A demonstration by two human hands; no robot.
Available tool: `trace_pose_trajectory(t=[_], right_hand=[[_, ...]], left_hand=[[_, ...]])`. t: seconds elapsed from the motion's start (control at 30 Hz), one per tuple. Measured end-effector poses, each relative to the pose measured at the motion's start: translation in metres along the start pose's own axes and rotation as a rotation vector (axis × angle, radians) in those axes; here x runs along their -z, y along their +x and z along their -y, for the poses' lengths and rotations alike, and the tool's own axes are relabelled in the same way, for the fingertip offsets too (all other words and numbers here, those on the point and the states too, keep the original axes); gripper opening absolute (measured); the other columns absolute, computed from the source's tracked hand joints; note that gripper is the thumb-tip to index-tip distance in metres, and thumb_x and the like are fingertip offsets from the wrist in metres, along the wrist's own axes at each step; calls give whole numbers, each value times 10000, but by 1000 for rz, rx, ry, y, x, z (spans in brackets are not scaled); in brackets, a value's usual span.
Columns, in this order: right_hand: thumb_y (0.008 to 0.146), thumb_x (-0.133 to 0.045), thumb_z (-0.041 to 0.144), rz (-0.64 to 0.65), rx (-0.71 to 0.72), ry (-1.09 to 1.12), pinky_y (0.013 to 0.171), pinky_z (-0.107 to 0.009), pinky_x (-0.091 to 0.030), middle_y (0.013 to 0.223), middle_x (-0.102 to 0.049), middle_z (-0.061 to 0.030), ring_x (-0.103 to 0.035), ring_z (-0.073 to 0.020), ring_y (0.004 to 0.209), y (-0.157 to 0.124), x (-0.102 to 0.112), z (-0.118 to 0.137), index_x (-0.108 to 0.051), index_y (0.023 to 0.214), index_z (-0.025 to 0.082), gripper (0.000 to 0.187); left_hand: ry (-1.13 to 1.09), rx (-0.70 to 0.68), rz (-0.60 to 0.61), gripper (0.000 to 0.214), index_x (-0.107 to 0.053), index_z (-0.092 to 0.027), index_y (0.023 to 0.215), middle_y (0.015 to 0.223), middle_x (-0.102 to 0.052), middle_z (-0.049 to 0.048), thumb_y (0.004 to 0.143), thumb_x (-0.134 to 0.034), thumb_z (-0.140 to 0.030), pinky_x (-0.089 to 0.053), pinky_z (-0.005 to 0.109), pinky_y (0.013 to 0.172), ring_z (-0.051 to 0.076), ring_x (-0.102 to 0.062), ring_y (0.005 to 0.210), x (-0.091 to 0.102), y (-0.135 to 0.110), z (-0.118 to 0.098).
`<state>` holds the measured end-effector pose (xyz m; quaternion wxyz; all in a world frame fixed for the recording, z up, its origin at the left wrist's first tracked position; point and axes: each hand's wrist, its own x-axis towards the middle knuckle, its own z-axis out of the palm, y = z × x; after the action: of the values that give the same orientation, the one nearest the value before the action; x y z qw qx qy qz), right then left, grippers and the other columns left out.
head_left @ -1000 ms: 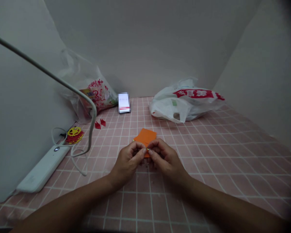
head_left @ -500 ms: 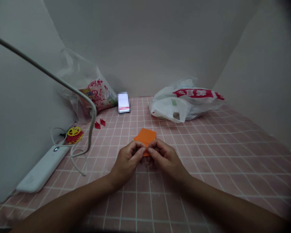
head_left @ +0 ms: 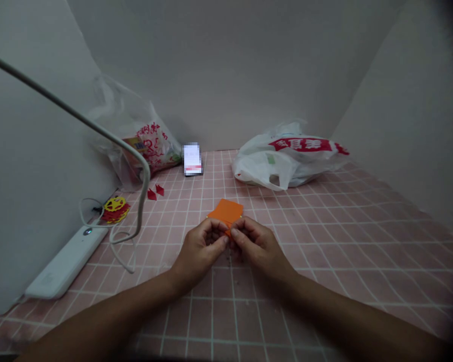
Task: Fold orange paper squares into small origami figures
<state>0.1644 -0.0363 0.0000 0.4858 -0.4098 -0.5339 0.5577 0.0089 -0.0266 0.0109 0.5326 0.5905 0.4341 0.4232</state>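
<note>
Head view: desk with pink, white-lined top, walls along left, far and right edges. Orange paper lies mid-desk, between left and right edges, under the fingertips.

Right hand: thumb and forefinger pinching the near part of the paper, other fingers curled under. Left hand: forefinger bent in to the paper, thumb tip lower, a gap between them; other fingers curled, can't tell if they grip. Hands just beside each other, wrists toward the near edge. Small yellow bits show at the paper's sides.

Containers: left bag at far left corner, see-through plastic, red print, upper part standing up against the wall; packed goods inside, one yellowish-brown pack showing, rest unclear. Right bag near far edge, right of middle, white plastic, red band with white lettering, slumped on its side; bulges, green patch on it, contents can't be told.

Phone tilted up near far edge, just beside left bag, screen lit and blurred out. Two red pieces in front of left bag. Yellow and red cutouts stacked by left edge, near white box. Cable crosses in front of left bag, looping beside the box.
</note>
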Motion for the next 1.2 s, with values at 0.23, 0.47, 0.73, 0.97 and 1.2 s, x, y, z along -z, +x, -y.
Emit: trace_pose_trajectory(t=[0.23, 0.47, 0.73, 0.97, 1.2], right_hand=[[887, -571, 354, -2, 4, -33, 472, -231, -403, 621, -553, 29, -500, -107, 507, 0, -1, 3, -525, 761, 203, 202], [882, -583, 354, 18, -2, -6, 479, -226, -408, 657, -558, 26, -507, -102, 519, 0, 0, 2, -536, 767, 199, 199], [888, -599, 404, 34, -11, 35, 488, -228, -412, 660, -555, 27, -504, -100, 526, 0, 1, 0, -552, 784, 191, 241], [863, -637, 351, 26, -27, 29, 483, -221, -406, 652, -562, 30, -507, -96, 530, 1, 1, -2, -542, 769, 190, 209], [861, -630, 361, 16, -28, 21, 478, -224, -407, 632, -569, 30, -509, -101, 517, 1, 0, 0, -530, 760, 196, 218]], left_hand=[[-16, -2, 5, 117, -602, -157, 824, 732, -607, -2, 804, -651, -261, -446, 249, 618, 122, -557, 648, 0, -1, -3], [6, -1, 11, 112, -624, -155, 807, 712, -601, -6, 799, -649, -264, -439, 247, 618, 122, -552, 641, 2, -1, -7], [29, -13, 5, 87, -631, -156, 800, 710, -612, -7, 794, -644, -242, -445, 241, 612, 119, -558, 636, 2, 0, -6], [10, 0, 22, 105, -638, -147, 794, 720, -606, -2, 798, -647, -251, -448, 239, 610, 115, -547, 638, 2, 0, -8], [-40, 33, 45, 140, -648, -142, 829, 763, -605, 9, 811, -657, -281, -447, 246, 632, 124, -546, 675, 4, 0, -6]])
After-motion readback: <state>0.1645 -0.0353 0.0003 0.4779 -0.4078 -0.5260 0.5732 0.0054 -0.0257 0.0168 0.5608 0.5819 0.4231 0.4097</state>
